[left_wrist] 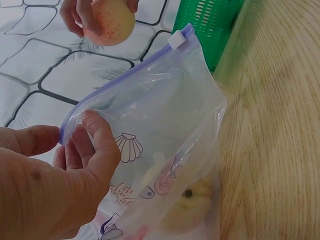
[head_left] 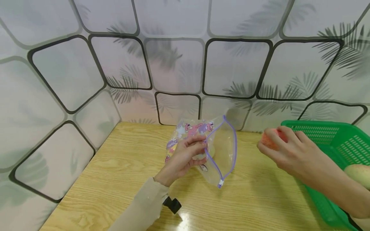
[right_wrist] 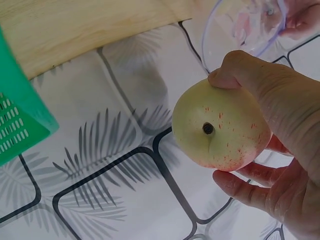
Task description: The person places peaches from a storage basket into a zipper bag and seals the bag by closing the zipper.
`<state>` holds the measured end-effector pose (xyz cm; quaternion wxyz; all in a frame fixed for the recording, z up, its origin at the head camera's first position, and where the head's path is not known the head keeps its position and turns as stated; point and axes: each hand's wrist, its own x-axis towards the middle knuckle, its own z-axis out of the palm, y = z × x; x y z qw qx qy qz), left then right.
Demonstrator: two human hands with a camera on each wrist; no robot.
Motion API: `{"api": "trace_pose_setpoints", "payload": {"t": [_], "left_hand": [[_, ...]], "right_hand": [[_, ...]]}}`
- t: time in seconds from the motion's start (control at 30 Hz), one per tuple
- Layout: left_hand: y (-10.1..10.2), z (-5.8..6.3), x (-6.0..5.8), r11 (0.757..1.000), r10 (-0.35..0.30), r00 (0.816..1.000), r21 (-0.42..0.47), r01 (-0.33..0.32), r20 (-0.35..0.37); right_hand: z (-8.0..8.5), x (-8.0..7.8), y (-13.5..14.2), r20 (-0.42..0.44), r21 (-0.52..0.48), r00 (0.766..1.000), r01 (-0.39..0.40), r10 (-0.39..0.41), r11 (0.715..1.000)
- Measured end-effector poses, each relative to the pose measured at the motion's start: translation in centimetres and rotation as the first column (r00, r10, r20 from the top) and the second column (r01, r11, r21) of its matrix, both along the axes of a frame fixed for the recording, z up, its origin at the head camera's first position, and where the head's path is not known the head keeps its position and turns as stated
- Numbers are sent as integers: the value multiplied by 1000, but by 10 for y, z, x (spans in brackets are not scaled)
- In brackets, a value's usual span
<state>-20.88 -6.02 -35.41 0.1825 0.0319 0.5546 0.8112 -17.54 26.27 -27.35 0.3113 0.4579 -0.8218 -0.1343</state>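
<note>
My left hand (head_left: 185, 155) pinches the purple-edged rim of a clear zip bag (head_left: 202, 173) printed with pink and purple cartoon figures. The bag's mouth gapes toward the right, and a white slider (left_wrist: 176, 39) sits at one end of its zip. Inside the bag, a pale yellow peach (left_wrist: 187, 207) shows through the plastic. My right hand (head_left: 297, 149) grips another peach (right_wrist: 220, 125), yellow-green with red speckles and a dark stem hole. It is held in the air between the bag and a green basket (head_left: 326, 205), apart from both.
The green basket stands at the right of the wooden table (head_left: 115, 179), with a pale fruit (head_left: 358, 175) in it, partly behind my right forearm. A patterned wall covering (head_left: 176, 67) rises behind the table's back edge. A black wrist strap piece (head_left: 172, 204) juts from my left sleeve.
</note>
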Motion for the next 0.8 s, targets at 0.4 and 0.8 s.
{"api": "trace_pose_setpoints", "payload": {"t": [0.4, 0.8], "left_hand": [[0, 0, 0, 1000, 2, 1000, 9, -2, 12], [1, 1, 0, 1000, 7, 1000, -4, -7, 13]], "right_hand": [[-7, -9, -20, -9, -48, 998, -58, 58, 997], [-18, -21, -37, 178, -211, 977, -80, 119, 974]]}}
